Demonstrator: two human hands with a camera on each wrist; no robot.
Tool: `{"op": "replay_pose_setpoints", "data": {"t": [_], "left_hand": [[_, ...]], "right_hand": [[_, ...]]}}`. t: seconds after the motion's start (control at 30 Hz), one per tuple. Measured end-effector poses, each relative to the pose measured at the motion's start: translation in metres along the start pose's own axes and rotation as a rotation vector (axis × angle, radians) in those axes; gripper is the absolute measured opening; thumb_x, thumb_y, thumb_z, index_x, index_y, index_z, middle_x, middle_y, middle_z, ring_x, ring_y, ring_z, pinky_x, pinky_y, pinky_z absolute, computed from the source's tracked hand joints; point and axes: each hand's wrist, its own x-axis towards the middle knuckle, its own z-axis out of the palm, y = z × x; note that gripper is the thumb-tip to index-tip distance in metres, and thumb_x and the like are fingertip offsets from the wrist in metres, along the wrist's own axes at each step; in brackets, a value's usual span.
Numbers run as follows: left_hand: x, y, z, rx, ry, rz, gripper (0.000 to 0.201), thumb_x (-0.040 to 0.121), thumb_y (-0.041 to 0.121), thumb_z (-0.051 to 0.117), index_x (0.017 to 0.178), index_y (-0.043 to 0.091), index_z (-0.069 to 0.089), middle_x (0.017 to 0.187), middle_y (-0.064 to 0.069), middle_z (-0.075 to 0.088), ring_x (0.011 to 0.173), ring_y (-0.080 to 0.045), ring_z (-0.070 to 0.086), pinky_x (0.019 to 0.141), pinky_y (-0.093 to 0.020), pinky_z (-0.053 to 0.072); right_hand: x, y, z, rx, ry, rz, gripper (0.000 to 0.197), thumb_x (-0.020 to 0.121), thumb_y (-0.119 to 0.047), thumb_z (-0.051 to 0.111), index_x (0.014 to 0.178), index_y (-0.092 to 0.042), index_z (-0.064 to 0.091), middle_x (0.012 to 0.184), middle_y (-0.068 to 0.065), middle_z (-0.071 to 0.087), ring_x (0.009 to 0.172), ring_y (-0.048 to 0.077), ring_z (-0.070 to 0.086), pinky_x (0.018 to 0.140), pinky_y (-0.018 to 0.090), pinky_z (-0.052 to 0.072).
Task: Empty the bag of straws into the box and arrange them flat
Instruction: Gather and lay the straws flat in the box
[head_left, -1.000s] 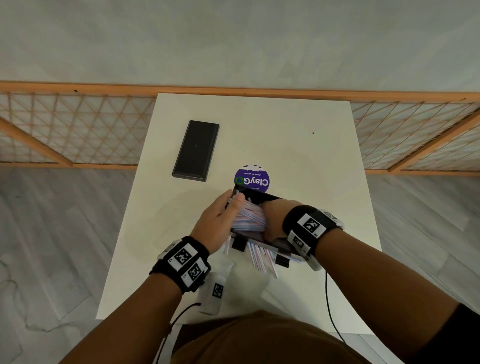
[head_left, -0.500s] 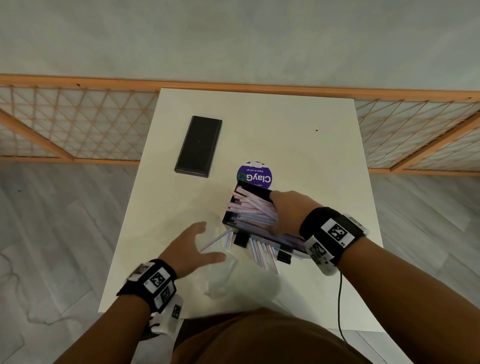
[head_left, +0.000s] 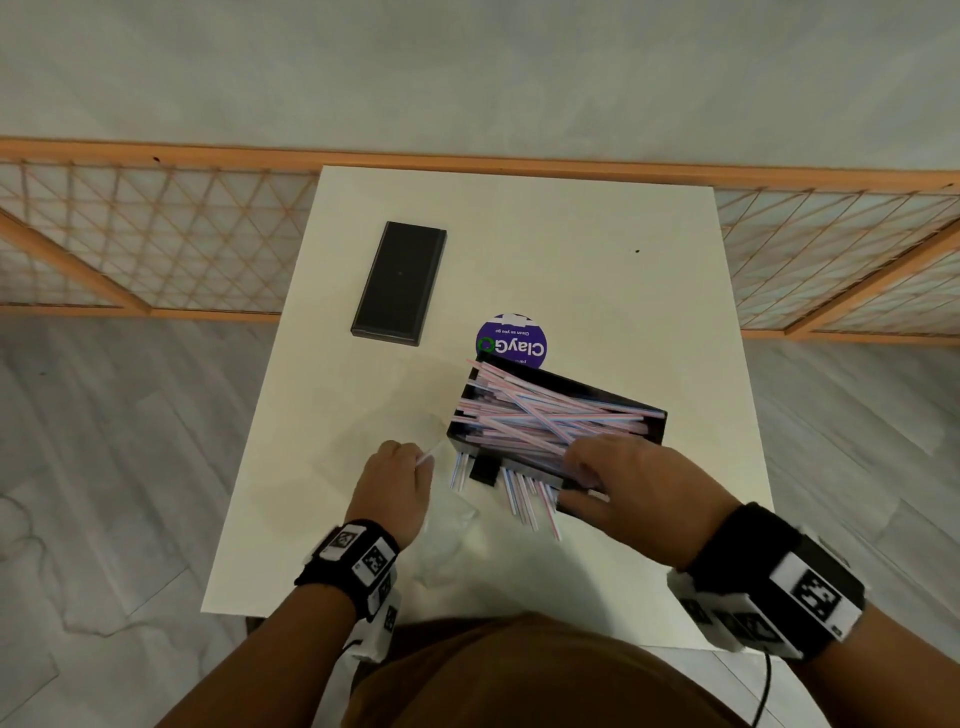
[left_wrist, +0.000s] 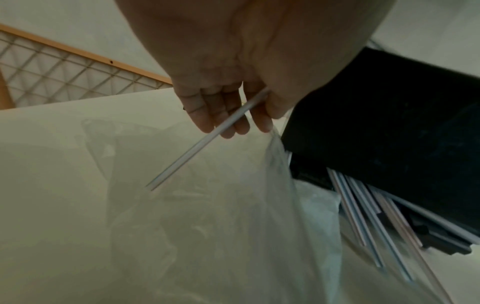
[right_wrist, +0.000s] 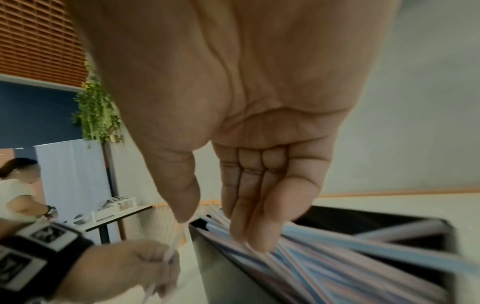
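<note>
A black box (head_left: 597, 387) sits on the white table, full of crossed pink and blue striped straws (head_left: 540, 415). My right hand (head_left: 613, 478) lies over the box's near edge, with straight fingers (right_wrist: 249, 236) touching the straws (right_wrist: 337, 257) and its thumb outside the wall. Just left of the box (left_wrist: 389, 123), my left hand (head_left: 400, 478) pinches a single straw (head_left: 428, 456) between thumb and fingers (left_wrist: 226, 123). That straw (left_wrist: 197, 148) hangs over the clear plastic bag (left_wrist: 233, 226). The crumpled bag (head_left: 452, 525) lies near me. Several loose straws (head_left: 524, 501) poke out from under the box's near side.
A flat black lid (head_left: 397, 283) lies at the table's back left. Just behind the box is a round purple sticker (head_left: 511, 340). The table's near edge (head_left: 467, 618) is against my body. An orange lattice fence (head_left: 156, 249) runs behind the table. In the right wrist view, a person (right_wrist: 18, 189) stands far off.
My left hand left the box, dropped toward the bag, and now holds one straw beside the box. My right hand slid from the box's left part to its near right edge.
</note>
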Motion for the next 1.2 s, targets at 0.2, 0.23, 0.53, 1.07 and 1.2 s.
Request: {"op": "replay_pose_setpoints", "data": {"t": [0.2,0.23,0.53,1.07,1.2], "left_hand": [[-0.015,0.053,-0.05,-0.174,0.136,0.023,0.021,0.106,0.041,0.043,0.095,0.024,0.047,0.071,0.005,0.051,0.064,-0.016,0.052,0.057,-0.032,0.036],[-0.016,0.065,-0.059,-0.198,0.168,0.072,0.017,0.105,0.039,0.045,0.097,0.024,0.047,0.072,0.005,0.051,0.064,-0.014,0.051,0.056,-0.03,0.037],[0.029,0.158,-0.04,0.379,0.022,0.622,0.027,0.094,0.027,0.037,0.108,0.014,0.057,0.103,-0.004,0.055,0.09,-0.027,0.052,0.081,-0.039,0.044],[-0.048,0.116,0.01,-0.129,-0.26,-0.082,0.016,0.096,0.032,0.058,0.105,0.018,0.057,0.094,0.001,0.059,0.08,-0.018,0.058,0.071,-0.034,0.046],[-0.033,0.105,0.06,-0.232,-0.39,-0.442,0.066,0.096,0.052,0.06,0.143,0.006,0.05,0.137,-0.01,0.061,0.124,-0.031,0.058,0.091,-0.032,0.043]], "right_hand": [[-0.012,0.028,0.02,0.065,0.054,0.125,0.017,0.092,-0.047,0.059,0.091,-0.031,0.053,0.08,-0.015,0.058,0.076,0.014,0.057,0.067,0.033,0.047],[-0.013,0.031,0.023,0.063,0.06,0.132,0.017,0.091,-0.047,0.059,0.091,-0.031,0.053,0.079,-0.015,0.058,0.075,0.014,0.057,0.067,0.033,0.047],[-0.03,0.045,0.019,0.096,0.121,0.161,0.015,0.091,-0.045,0.057,0.09,-0.03,0.053,0.083,-0.012,0.06,0.075,0.016,0.058,0.067,0.037,0.051],[-0.007,0.064,0.017,0.066,0.226,0.005,0.081,0.082,-0.043,0.074,0.15,-0.02,0.037,0.148,0.005,0.033,0.104,0.03,0.063,0.081,0.04,0.059],[0.013,0.067,0.024,0.021,0.126,0.017,0.094,0.082,-0.049,0.072,0.157,-0.017,0.024,0.154,0.006,0.027,0.114,0.034,0.06,0.089,0.041,0.056]]}}
